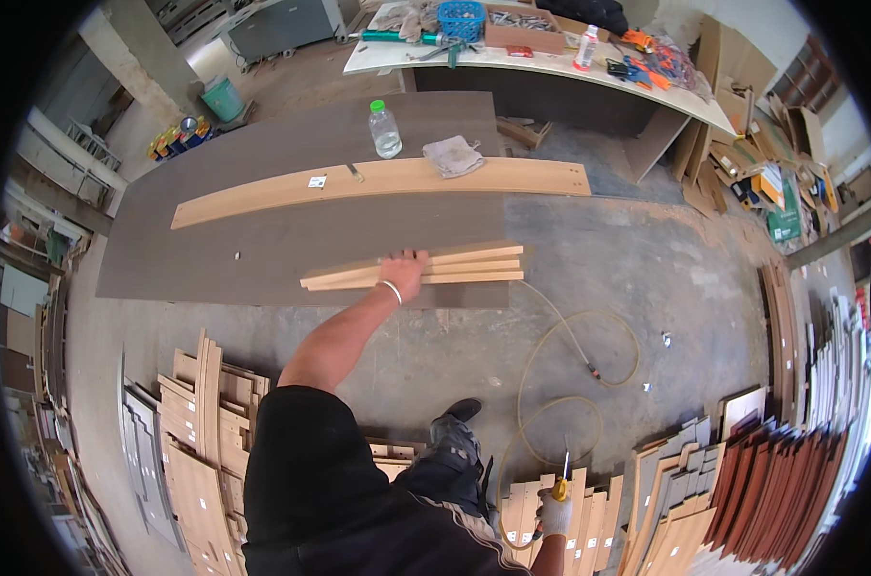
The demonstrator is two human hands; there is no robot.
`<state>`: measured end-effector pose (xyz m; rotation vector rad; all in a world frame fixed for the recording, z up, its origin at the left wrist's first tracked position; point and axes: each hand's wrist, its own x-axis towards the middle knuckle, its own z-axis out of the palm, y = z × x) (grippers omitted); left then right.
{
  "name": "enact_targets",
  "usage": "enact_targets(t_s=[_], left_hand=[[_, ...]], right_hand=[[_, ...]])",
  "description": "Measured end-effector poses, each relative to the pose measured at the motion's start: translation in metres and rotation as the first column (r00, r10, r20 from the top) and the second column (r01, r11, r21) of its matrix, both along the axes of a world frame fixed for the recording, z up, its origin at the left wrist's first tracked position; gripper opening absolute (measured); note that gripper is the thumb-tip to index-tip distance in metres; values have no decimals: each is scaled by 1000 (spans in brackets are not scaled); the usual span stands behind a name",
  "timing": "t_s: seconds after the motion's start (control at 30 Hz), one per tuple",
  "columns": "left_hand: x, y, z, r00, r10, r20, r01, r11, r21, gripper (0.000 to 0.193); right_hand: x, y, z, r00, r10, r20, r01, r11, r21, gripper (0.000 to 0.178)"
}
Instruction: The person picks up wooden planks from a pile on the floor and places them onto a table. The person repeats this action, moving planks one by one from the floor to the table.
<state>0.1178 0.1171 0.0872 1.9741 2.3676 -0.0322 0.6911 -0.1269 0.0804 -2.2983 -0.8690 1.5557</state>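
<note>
Left hand [404,274] outstretched – right hand [553,516] (gloved) low.

We see a large dark brown board [291,192] lying flat on the grey concrete floor [646,278]. On this board lies a long light wooden plank [378,184], and a grey rag [453,155] rests on the plank near its right end. A clear plastic bottle [384,130] with a green cap stands upright on the board just behind the plank. Near the front edge of the board lies a small bundle of thin wooden strips [454,265]. On the floor, we see a yellowish hose [589,360] in loose loops, and piles of wooden offcuts [200,422] at the lower left.
</note>
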Motion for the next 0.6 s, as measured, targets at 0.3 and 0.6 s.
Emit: enact_targets(t_s=[0.3, 0.6], left_hand=[[-27, -48, -8, 997, 12, 82, -17, 998, 57, 43], [-85, -27, -43, 996, 43, -80, -36, 995, 91, 43]], right_hand=[[-131, 107, 7, 683, 679, 269, -730, 651, 209, 22], [-188, 155, 22, 695, 718, -25, -712, 694, 107, 25]])
